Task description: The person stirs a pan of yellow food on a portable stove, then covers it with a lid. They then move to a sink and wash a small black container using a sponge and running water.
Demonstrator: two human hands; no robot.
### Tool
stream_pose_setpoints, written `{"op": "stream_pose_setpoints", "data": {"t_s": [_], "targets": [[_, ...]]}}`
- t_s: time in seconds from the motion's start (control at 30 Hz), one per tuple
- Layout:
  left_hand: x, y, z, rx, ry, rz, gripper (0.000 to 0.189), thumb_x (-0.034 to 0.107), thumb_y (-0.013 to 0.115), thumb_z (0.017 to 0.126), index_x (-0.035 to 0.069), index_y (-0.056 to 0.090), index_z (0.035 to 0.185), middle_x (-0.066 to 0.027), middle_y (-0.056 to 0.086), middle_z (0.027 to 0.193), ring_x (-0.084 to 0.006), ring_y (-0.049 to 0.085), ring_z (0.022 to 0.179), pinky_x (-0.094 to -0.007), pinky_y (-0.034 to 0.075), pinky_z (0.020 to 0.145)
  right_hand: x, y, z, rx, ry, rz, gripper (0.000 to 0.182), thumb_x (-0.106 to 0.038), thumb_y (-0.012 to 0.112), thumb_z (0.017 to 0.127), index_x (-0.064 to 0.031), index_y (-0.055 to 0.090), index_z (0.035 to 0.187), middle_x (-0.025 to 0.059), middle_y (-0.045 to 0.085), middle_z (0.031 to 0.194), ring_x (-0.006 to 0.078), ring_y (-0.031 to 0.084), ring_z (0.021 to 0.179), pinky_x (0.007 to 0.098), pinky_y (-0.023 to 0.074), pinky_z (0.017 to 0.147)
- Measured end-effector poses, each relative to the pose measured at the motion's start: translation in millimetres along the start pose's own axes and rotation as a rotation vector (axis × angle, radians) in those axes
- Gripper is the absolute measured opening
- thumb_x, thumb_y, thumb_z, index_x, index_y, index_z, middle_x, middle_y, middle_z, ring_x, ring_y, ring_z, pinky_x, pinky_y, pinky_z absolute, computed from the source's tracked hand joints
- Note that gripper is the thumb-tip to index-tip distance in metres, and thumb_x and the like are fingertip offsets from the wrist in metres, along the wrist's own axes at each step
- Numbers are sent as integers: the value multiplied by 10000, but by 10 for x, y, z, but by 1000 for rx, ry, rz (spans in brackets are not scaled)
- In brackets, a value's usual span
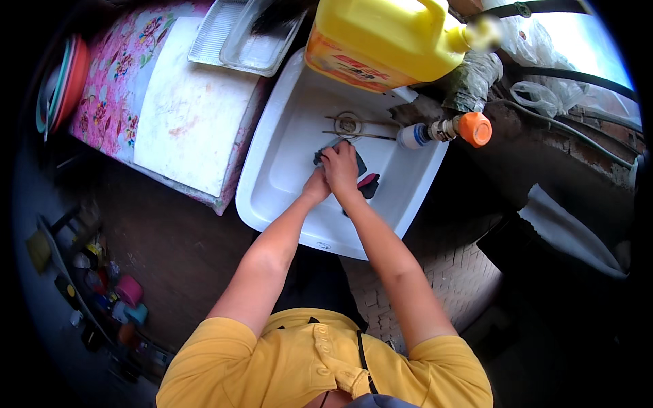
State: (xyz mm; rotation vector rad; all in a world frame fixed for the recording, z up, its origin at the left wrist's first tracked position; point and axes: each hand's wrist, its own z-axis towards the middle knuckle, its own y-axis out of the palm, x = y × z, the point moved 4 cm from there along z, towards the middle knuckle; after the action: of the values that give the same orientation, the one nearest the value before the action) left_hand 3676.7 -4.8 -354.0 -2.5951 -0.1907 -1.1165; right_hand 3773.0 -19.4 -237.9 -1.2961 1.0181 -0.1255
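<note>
Both of my hands are low inside a white sink basin (278, 196), close together over a wet-looking dark grey cloth (360, 162). My right hand (341, 166) grips the cloth from above with bent fingers. Just beside and partly beneath it, my left hand (317, 184) holds the cloth's near left side; its fingers are largely hidden. A second dark cloth piece with a pink part (368, 185) lies on the basin floor to the right of my right wrist. Beyond the cloth, two thin sticks (359, 134) span the round drain (348, 125).
A yellow detergent jug (377, 38) stands over the far rim. At the right, a tap with an orange handle (475, 129) reaches over the basin. Left are a white board (196, 112) on a floral-covered table (109, 102), clear plastic trays (250, 38) and stacked basins (71, 84).
</note>
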Motion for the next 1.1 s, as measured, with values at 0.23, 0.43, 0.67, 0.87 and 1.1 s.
{"op": "stream_pose_setpoints", "data": {"t_s": [0.23, 0.43, 0.67, 0.87, 1.1], "targets": [[403, -242, -248, -72, -210, 70, 719, 532, 747, 684, 9, 577, 1147, -188, 602, 1174, -340, 589, 1102, -402, 477, 901, 390, -184, -422, 125, 124, 72, 127, -87, 707, 740, -62, 665, 857, 128, 542, 892, 335, 506, 885, 409, 442, 778], [85, -89, -94, -127, -184, 23, 844, 590, 762, 660, 19, 510, 1228, -164, 567, 1232, -296, 566, 1147, -366, 453, 934, 295, -102, 171, 149, 103, 102, 125, -89, 710, 741, -65, 672, 858, 120, 554, 885, 331, 512, 890, 402, 444, 778], [339, -196, -229, -122, -238, 74, 824, 587, 763, 663, 23, 525, 1215, -165, 562, 1245, -303, 564, 1151, -381, 448, 947, 484, -154, -133, 126, 136, 86, 93, -80, 692, 738, -68, 662, 825, 115, 564, 897, 335, 510, 887, 433, 442, 782], [380, -235, -215, -116, -230, 32, 818, 577, 765, 666, 40, 523, 1232, -165, 584, 1215, -317, 573, 1136, -390, 451, 941, 490, -171, -82, 108, 183, 118, 91, -74, 688, 742, -66, 666, 830, 116, 567, 903, 343, 511, 896, 432, 444, 776], [226, -158, -174, -120, -220, 108, 787, 578, 762, 670, 33, 544, 1194, -167, 604, 1195, -311, 577, 1133, -388, 453, 936, 341, -153, 27, 77, 86, 95, 107, -87, 705, 732, -51, 673, 828, 109, 577, 900, 336, 514, 881, 403, 448, 783]]}}
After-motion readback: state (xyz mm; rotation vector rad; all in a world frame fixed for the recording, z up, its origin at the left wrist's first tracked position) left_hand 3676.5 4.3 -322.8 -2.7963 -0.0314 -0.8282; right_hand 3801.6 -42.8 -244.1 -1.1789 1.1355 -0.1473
